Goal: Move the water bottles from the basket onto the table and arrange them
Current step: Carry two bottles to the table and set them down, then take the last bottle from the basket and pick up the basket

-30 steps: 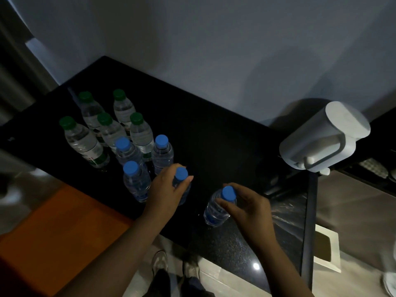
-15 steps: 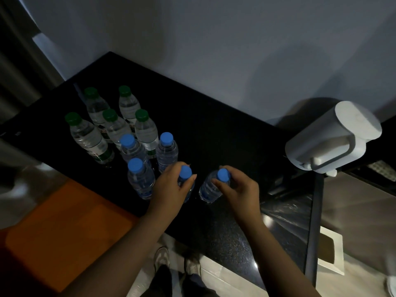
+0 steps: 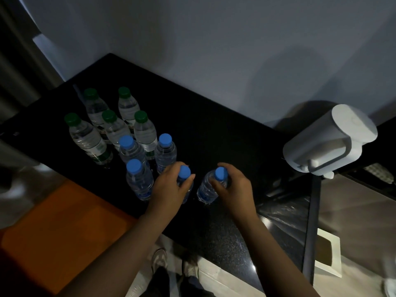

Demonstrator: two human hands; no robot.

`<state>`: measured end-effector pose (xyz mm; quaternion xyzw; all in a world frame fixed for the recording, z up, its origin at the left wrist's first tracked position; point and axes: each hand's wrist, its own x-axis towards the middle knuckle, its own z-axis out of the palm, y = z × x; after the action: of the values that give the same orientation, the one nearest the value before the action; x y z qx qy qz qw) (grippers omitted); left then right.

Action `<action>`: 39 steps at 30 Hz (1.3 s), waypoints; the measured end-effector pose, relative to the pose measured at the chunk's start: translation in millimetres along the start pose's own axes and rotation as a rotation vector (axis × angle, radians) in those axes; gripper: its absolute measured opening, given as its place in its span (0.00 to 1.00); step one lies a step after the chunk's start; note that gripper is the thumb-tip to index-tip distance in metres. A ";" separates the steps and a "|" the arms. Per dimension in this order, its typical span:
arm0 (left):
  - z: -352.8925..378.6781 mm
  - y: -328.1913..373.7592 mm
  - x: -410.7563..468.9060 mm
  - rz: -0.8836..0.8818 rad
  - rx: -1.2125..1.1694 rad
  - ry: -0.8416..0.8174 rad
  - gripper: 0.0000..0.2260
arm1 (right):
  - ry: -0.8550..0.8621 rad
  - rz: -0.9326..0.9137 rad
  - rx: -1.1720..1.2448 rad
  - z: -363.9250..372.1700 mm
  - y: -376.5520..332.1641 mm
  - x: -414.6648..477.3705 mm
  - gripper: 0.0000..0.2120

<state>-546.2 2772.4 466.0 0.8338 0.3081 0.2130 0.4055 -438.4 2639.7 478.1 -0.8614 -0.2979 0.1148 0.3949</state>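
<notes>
While both hands (image 3: 171,189) grip blue-capped bottles (image 3: 206,187), 8 others (image 3: 139,179) stand nearby.

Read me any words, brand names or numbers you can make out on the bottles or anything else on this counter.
None can be read.
Green-capped bottles: green and white labels, print too blurred and dark to read.
Blue-capped bottles: blue bands low on the bodies, no legible text.
White appliance: no markings visible.
Bottles held by the left hand and right hand: labels hidden or blurred.
</notes>
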 end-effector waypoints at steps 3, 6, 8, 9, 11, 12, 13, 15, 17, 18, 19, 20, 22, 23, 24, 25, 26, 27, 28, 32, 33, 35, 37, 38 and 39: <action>-0.5 0.1 0.2 0.004 0.000 0.005 0.09 | -0.036 0.030 -0.087 -6.7 0.5 -1.7 0.27; -0.9 0.8 0.3 0.020 0.012 0.006 0.09 | -0.031 0.036 -0.258 -17.6 5.8 -12.6 0.28; -1.3 1.8 0.8 0.041 0.035 -0.002 0.09 | -0.094 0.094 -0.376 -24.3 10.6 -21.6 0.25; -2.0 2.9 1.6 0.043 0.045 -0.013 0.09 | -0.143 0.135 -0.422 -26.9 13.0 -25.4 0.24; -5.4 5.9 4.8 0.033 0.060 -0.056 0.08 | -0.231 0.194 -0.489 -29.9 17.5 -31.5 0.24; -8.2 7.8 6.8 0.024 0.069 -0.089 0.08 | -0.261 0.210 -0.512 -30.6 19.4 -34.0 0.23; -11.6 9.9 9.0 0.015 0.081 -0.127 0.08 | -0.282 0.220 -0.526 -30.6 20.8 -36.0 0.23; -19.9 16.3 13.4 -0.006 0.125 -0.212 0.10 | -0.305 0.229 -0.538 -28.9 22.5 -39.6 0.23; -28.5 26.3 15.2 0.006 0.193 -0.282 0.15 | -0.312 0.234 -0.550 -27.1 22.7 -42.0 0.23; -32.6 32.4 14.9 0.037 0.233 -0.301 0.17 | -0.314 0.235 -0.555 -26.5 22.3 -43.1 0.23; -36.6 39.0 13.2 0.079 0.274 -0.311 0.18 | -0.317 0.235 -0.558 -25.9 21.6 -43.7 0.23; -40.7 45.7 10.2 0.124 0.307 -0.318 0.19 | -0.321 0.235 -0.560 -25.3 20.9 -44.4 0.23; -47.9 56.7 1.7 0.203 0.343 -0.334 0.19 | -0.323 0.236 -0.559 -24.2 20.1 -45.7 0.23; -50.8 60.8 -3.1 0.230 0.345 -0.346 0.18 | -0.322 0.238 -0.559 -23.5 19.7 -46.5 0.23; -52.9 63.7 -8.0 0.250 0.338 -0.360 0.17 | -0.322 0.242 -0.560 -22.9 19.1 -47.6 0.23; -54.4 65.6 -12.6 0.269 0.327 -0.378 0.17 | -0.324 0.248 -0.560 -22.3 18.4 -48.7 0.24; -54.7 66.5 -17.2 0.287 0.317 -0.404 0.16 | -0.328 0.256 -0.557 -21.7 17.6 -50.0 0.24; -54.2 66.4 -21.4 0.301 0.310 -0.435 0.17 | -0.327 0.263 -0.554 -21.1 16.6 -51.5 0.24; -52.6 65.6 -25.1 0.309 0.306 -0.469 0.17 | -0.320 0.269 -0.554 -21.0 15.3 -53.2 0.23; -41.4 56.9 -32.4 0.308 0.321 -0.593 0.16 | -0.256 0.311 -0.547 -22.7 10.9 -65.3 0.16; -38.2 54.7 -32.8 0.307 0.324 -0.624 0.16 | -0.244 0.335 -0.550 -23.8 10.3 -70.1 0.17; -30.0 51.3 -34.3 0.307 0.324 -0.687 0.17 | -0.227 0.384 -0.559 -27.0 10.1 -82.4 0.19; -20.4 50.7 -37.2 0.320 0.328 -0.741 0.17 | -0.206 0.439 -0.551 -31.7 11.8 -97.3 0.21; -15.1 52.4 -39.1 0.331 0.333 -0.765 0.17 | -0.194 0.466 -0.547 -35.0 12.8 -105.2 0.22; -8.9 55.0 -40.7 0.345 0.339 -0.788 0.17 | -0.180 0.493 -0.541 -39.0 14.1 -113.4 0.23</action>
<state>-562.2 2722.8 511.3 0.9449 0.0176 -0.1089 0.3082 -505.8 2540.1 489.1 -0.9670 -0.1344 0.1988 0.0859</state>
